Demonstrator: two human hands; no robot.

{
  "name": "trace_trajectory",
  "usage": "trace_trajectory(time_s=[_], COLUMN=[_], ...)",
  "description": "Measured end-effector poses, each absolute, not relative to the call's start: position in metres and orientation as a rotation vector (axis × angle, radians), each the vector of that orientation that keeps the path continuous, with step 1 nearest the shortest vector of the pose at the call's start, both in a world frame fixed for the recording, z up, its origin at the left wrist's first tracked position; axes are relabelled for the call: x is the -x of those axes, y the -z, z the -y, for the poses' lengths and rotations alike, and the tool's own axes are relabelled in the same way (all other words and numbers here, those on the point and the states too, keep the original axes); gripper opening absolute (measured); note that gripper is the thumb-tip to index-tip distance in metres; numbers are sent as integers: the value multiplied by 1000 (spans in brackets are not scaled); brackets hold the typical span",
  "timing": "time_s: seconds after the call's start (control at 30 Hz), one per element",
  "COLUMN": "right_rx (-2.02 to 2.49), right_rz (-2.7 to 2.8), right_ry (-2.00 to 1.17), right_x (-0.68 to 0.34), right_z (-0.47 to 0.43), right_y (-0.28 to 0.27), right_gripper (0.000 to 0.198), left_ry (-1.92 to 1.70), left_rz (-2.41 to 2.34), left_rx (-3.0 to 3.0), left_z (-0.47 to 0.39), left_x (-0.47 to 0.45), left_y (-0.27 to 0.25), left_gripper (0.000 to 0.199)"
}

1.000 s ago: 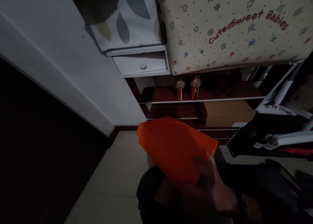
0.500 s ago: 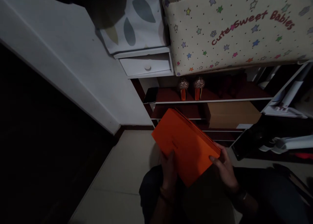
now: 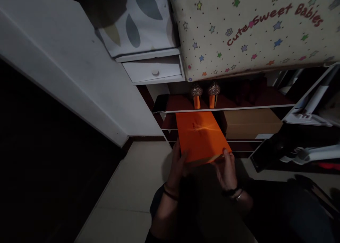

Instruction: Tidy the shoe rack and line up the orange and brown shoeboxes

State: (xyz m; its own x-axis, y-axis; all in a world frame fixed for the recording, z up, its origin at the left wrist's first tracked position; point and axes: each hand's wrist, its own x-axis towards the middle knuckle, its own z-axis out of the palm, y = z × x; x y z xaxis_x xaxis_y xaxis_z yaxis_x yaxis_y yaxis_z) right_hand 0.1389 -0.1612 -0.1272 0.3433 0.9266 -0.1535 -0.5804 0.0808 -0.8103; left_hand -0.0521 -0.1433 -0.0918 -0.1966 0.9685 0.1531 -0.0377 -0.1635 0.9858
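Both hands, left hand [image 3: 178,163] and right hand [image 3: 227,167], closed on near edge of flat orange cardboard box [image 3: 199,135]; likely light, stiff; grip the corners.

- The flat orange cardboard box [image 3: 200,135] hides its near edge behind the left hand [image 3: 177,165] and right hand [image 3: 227,168].
- Its small printed mark is too faint to read.
- The star-printed cream fabric bin [image 3: 252,30] is cut off at the top and right edges.
- The left side is too dark to make out.

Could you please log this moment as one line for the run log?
left hand: holds orange box | right hand: holds box | box: pointed at shelf
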Motion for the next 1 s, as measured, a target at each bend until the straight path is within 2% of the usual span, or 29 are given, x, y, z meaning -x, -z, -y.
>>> trace_trajectory(time_s=[0.2,0.43,0.83,1.0], right_rx=[954,959,991,983], right_rz=[779,1076,1080,1122], right_ry=[-1160,-1158,-1388,-1403], right_x=[-134,-153,-173,-174], right_z=[137,108,70,68], right_y=[141,152,132,130], right_gripper=[87,93,125,121], left_ry=[-1451,-1500,-1527,-1528], left_rz=[-1151,-1256,-1533,-1630], left_rx=[-1213,-1233,-1238,-1154], left_z=[103,54,11,1], left_x=[66,64,47,49], left_y=[96,97,103,108], left_gripper=[76,62,50,51])
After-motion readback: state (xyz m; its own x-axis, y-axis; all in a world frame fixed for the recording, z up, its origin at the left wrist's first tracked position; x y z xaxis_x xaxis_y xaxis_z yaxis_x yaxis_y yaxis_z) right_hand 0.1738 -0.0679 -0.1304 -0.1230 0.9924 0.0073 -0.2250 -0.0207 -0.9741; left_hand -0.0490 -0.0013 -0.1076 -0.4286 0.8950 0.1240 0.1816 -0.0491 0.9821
